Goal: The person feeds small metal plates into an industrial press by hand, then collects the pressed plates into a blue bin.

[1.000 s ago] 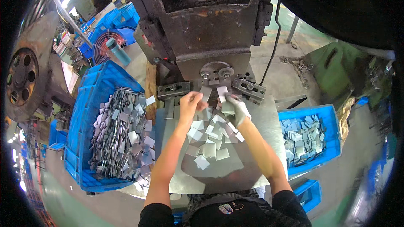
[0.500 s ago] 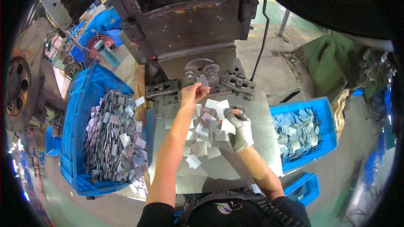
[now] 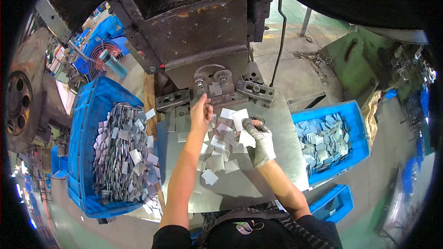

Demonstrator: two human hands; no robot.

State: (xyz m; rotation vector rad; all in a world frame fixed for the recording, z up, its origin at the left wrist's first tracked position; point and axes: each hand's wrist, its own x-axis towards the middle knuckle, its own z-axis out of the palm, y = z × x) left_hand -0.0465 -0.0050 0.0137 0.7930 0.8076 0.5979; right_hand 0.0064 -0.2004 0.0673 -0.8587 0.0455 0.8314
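My bare left hand (image 3: 201, 114) is raised in front of the press die, fingers stretched out and nothing in them. Just beyond its fingertips, a small metal plate (image 3: 215, 89) stands in the die (image 3: 224, 101), beneath the press's heavy ram (image 3: 203, 32). My right hand (image 3: 261, 143), in a grey-white work glove, grips a few thin metal plates (image 3: 239, 118) between thumb and fingers. Below and left of it, loose square metal plates (image 3: 218, 160) lie scattered on the steel table (image 3: 251, 186).
At left stands a large blue crate (image 3: 76, 170) heaped with metal plates. Another blue crate (image 3: 363, 133) of plates is at right, with a smaller blue bin (image 3: 346, 203) below it. Clamps (image 3: 256, 90) flank the die. A teal bottle (image 3: 114, 64) stands by a fan.
My left hand has let go of the plate at the die and drawn back toward me and left. The right hand still holds its plates. The whole view has shifted slightly.
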